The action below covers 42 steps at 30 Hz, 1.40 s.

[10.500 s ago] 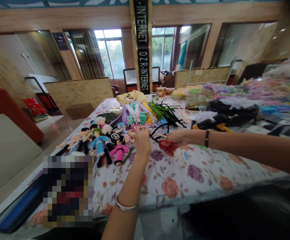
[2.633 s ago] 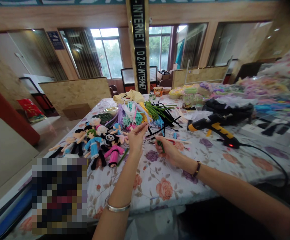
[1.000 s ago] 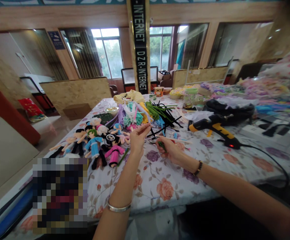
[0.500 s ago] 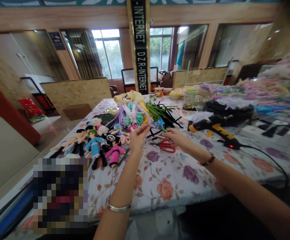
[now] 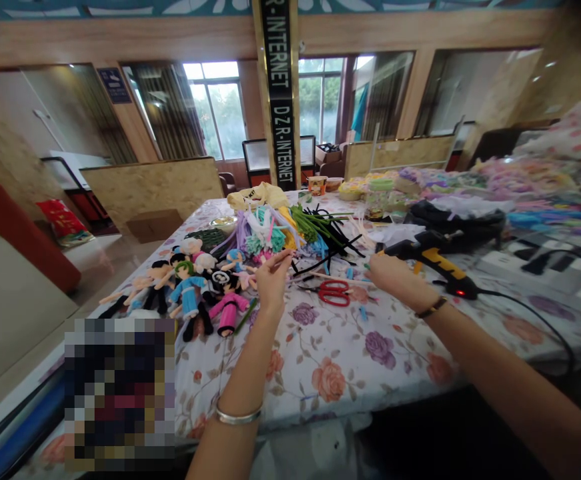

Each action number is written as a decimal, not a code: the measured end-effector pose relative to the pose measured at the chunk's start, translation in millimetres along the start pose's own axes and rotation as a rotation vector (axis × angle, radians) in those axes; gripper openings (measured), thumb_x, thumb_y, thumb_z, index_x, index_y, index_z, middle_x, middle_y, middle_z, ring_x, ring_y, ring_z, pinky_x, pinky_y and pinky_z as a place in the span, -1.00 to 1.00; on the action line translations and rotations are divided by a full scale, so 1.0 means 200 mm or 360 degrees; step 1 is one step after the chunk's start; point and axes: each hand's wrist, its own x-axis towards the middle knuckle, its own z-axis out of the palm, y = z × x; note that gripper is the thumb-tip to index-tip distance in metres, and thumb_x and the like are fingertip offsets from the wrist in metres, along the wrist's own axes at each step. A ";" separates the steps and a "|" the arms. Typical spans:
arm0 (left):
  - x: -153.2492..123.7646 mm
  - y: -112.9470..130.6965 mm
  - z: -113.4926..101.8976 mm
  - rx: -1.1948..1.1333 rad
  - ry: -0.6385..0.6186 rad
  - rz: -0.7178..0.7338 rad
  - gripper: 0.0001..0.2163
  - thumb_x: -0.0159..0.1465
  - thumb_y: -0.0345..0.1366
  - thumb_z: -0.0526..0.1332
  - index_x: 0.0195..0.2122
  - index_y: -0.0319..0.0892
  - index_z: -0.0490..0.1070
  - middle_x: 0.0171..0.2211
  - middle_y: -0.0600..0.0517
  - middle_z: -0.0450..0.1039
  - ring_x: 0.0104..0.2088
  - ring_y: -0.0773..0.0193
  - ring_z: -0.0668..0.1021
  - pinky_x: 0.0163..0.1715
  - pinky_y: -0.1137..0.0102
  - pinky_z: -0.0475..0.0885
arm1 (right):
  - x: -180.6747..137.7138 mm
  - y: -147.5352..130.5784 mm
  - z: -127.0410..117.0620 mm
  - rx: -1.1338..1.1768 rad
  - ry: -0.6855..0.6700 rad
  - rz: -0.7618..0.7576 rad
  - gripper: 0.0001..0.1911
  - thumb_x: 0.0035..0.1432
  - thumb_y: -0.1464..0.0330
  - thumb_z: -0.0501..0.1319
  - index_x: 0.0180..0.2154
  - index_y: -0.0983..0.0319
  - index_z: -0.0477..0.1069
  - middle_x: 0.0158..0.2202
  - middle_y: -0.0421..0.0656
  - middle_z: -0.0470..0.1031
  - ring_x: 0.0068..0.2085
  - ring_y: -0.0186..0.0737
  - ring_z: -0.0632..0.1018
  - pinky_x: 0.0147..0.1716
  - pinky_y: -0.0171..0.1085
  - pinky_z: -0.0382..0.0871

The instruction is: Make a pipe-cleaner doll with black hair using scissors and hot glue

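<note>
My left hand (image 5: pixel 272 280) is raised over the table, its fingers pinched together beside a pile of fuzzy craft stems (image 5: pixel 265 230). What lies between those fingertips is too small to make out. My right hand (image 5: pixel 394 279) is closed, with a small green piece (image 5: pixel 367 266) showing at its fingertips. It is close to the left end of a black and yellow glue gun (image 5: pixel 443 261), partly covering it. Between the hands, red-handled scissors (image 5: pixel 333 293) lie on the cloth. Left of my left hand are several small dolls, one in pink (image 5: pixel 229 308) and one in blue (image 5: pixel 188 299).
A cord (image 5: pixel 535 308) runs from the glue gun across the right side. Blue scraps (image 5: pixel 363 313) lie near the scissors. A black bag (image 5: pixel 455 223) and heaps of coloured material (image 5: pixel 525 177) fill the back right. The floral tablecloth (image 5: pixel 330 380) covers the table.
My right hand has moved right, away from my left hand and the scissors to the glue gun, the green piece going with it. My left hand has barely shifted.
</note>
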 end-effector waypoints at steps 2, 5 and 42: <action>0.00 -0.01 -0.01 0.0022 0.0012 0.0002 -0.80 -0.10 -0.36 0.37 -0.39 -0.14 0.57 -0.37 0.02 0.58 -0.26 0.28 0.56 -0.04 0.33 0.33 | 0.00 -0.04 0.00 0.0053 0.0034 -0.0061 -0.77 0.12 0.44 0.15 -0.22 0.47 0.44 -0.25 0.35 0.47 -0.16 0.20 0.53 -0.32 -0.13 0.33; 0.01 -0.01 -0.01 0.0009 0.0017 -0.0014 -0.77 -0.13 -0.34 0.40 -0.38 -0.14 0.57 -0.39 0.02 0.58 -0.22 0.24 0.55 -0.02 0.31 0.32 | 0.00 -0.11 0.02 0.0208 0.0011 -0.0279 -0.82 0.11 0.33 0.20 -0.29 0.31 0.47 -0.28 0.12 0.53 -0.21 -0.02 0.53 -0.32 -0.25 0.30; 0.01 0.03 0.00 -0.0259 0.0140 0.0030 -0.82 -0.11 -0.43 0.35 -0.42 -0.15 0.57 -0.38 0.04 0.58 -0.38 0.42 0.51 -0.23 0.48 0.36 | -0.06 -0.28 0.20 0.1219 0.0120 -0.0854 -0.68 -0.06 0.15 0.26 -0.55 0.21 0.21 -0.63 -0.30 0.24 -0.58 -0.40 0.23 -0.58 -0.37 0.02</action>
